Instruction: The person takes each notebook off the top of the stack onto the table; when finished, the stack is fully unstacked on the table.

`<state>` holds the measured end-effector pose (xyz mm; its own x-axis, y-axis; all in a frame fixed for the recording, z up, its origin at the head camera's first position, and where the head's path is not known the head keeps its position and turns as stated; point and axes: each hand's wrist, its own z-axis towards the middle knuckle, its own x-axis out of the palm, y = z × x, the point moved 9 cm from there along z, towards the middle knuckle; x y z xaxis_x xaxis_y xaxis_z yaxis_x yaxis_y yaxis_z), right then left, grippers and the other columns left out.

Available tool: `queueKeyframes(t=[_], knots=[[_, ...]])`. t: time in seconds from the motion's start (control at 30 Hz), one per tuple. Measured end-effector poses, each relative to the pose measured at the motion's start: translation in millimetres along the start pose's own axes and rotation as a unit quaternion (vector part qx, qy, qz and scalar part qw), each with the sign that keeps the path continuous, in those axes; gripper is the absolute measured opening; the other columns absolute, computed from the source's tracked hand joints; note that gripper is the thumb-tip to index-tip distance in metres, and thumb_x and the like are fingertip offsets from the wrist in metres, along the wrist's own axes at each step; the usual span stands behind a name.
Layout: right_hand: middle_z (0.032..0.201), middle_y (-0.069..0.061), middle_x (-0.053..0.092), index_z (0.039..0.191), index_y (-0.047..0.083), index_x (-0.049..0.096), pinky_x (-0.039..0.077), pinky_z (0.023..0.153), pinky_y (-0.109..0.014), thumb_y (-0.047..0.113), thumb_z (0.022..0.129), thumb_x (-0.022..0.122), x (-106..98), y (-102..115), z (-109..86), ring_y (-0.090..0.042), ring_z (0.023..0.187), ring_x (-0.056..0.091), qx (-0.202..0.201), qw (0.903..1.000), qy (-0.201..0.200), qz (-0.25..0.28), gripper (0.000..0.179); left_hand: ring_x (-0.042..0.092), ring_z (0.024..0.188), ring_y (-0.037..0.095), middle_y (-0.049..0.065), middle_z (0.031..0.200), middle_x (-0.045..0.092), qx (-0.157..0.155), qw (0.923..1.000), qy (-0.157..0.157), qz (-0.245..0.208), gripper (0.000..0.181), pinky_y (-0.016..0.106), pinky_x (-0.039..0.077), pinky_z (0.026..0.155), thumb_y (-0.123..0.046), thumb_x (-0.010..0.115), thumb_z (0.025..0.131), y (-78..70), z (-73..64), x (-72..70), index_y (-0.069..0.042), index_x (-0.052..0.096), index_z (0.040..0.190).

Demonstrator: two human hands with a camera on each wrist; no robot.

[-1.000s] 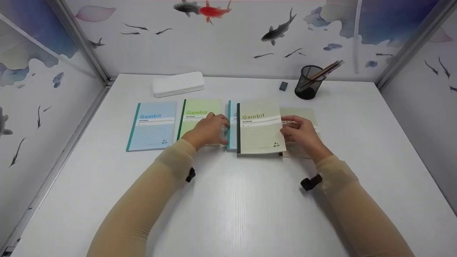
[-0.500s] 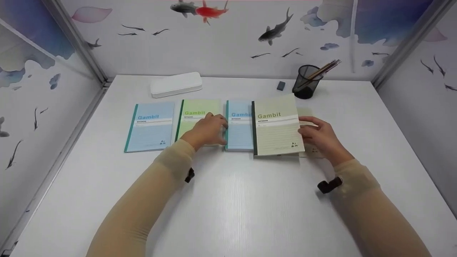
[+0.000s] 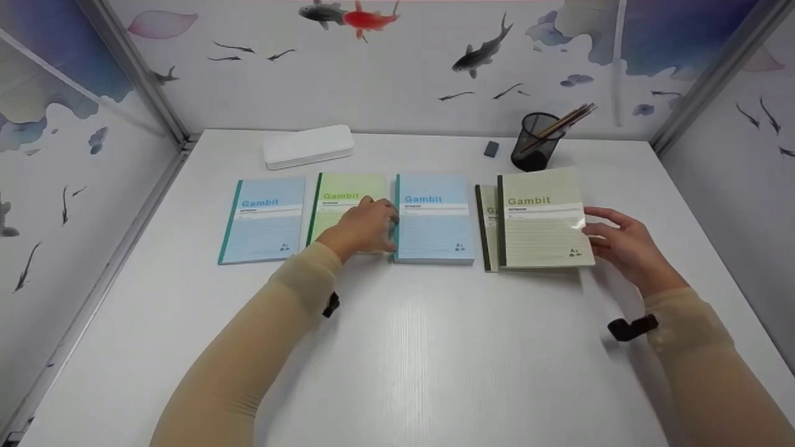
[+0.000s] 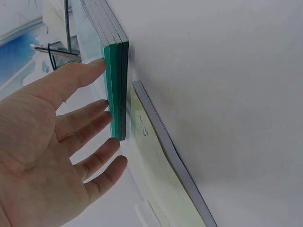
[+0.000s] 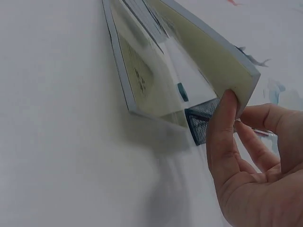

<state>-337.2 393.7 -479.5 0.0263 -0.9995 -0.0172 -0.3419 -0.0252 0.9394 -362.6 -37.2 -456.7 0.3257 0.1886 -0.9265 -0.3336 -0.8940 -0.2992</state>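
Observation:
My right hand (image 3: 633,251) pinches the right edge of a beige-green notebook (image 3: 543,239) between thumb and fingers. That notebook is raised over a second beige-green notebook (image 3: 489,230) lying on the table, as the gap in the right wrist view shows. My left hand (image 3: 360,226) has its fingertips at the spine side of a stack topped by a blue notebook (image 3: 435,233). In the left wrist view its fingers extend to the green and dark spines (image 4: 116,90), not curled round them. Partly under that hand lies a light green notebook (image 3: 341,185).
Another blue notebook (image 3: 264,223) lies at the left of the row. Behind are a white case (image 3: 309,147), a dark eraser (image 3: 491,149) and a black mesh cup (image 3: 534,149) holding several pencils. Printed white panels (image 3: 397,93) enclose the table's back and sides.
My right hand has carried the beige-green notebook rightward, off the blue stack and over the other beige-green notebook. The blue top is uncovered. My left hand has stayed in place.

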Motion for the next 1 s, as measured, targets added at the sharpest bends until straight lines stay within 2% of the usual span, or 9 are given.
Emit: queueKeyframes(t=[0.2,0.5,0.63,0.87,1.0], knots=[[0.097,0.012,0.074,0.139,0.02,0.054,0.059,0.074,-0.022,0.011,0.099,0.068,-35.7,0.5,-5.0,-0.006,0.085,0.072,0.001,0.9996,-0.025,-0.009,0.044,0.044,0.128,0.025,0.001,0.152,0.052,0.0,0.9999,-0.005,-0.01,0.06,0.043,0.044,0.113,-0.033,0.081,0.088,-0.1,-1.6,-1.9,-0.013,0.062,0.142],[0.093,0.016,0.071,0.14,0.022,0.054,0.059,0.073,-0.021,0.011,0.099,0.067,-82.3,5.0,-6.5,-0.004,0.084,0.071,0.008,0.9984,-0.049,-0.026,0.044,0.044,0.126,0.024,0.002,0.15,0.052,-0.012,0.9996,-0.008,-0.024,0.061,0.043,0.044,0.113,-0.032,0.081,0.089,-0.2,-4.7,-2.3,-0.014,0.06,0.144],[0.092,0.019,0.07,0.135,0.026,0.057,0.058,0.072,-0.02,0.011,0.1,0.065,-99.7,1.1,-9.4,-0.002,0.083,0.07,0.018,0.9977,-0.058,-0.032,0.039,0.045,0.125,0.023,0.002,0.149,0.052,-0.016,0.9993,-0.009,-0.031,0.062,0.043,0.045,0.112,-0.032,0.082,0.089,-0.1,-4.3,-2.8,-0.014,0.06,0.144],[0.089,0.013,0.073,0.123,0.031,0.061,0.059,0.071,-0.021,0.009,0.101,0.063,-113.9,-5.5,-8.2,-0.004,0.081,0.072,0.021,0.9983,-0.05,-0.019,0.031,0.044,0.123,0.023,0.002,0.149,0.054,-0.01,0.9999,-0.007,-0.011,0.06,0.041,0.045,0.111,-0.032,0.082,0.088,-1.4,-2.9,-1.5,-0.012,0.062,0.141],[0.09,0.02,0.071,0.134,0.029,0.056,0.058,0.071,-0.019,0.014,0.102,0.064,-119.4,-8.0,-3.9,0.0,0.082,0.069,0.032,0.9964,-0.057,-0.054,0.037,0.044,0.123,0.022,0.001,0.148,0.054,-0.013,0.9998,-0.005,-0.015,0.061,0.041,0.044,0.111,-0.032,0.082,0.088,-1.5,-3.8,-1.7,-0.013,0.06,0.143]])
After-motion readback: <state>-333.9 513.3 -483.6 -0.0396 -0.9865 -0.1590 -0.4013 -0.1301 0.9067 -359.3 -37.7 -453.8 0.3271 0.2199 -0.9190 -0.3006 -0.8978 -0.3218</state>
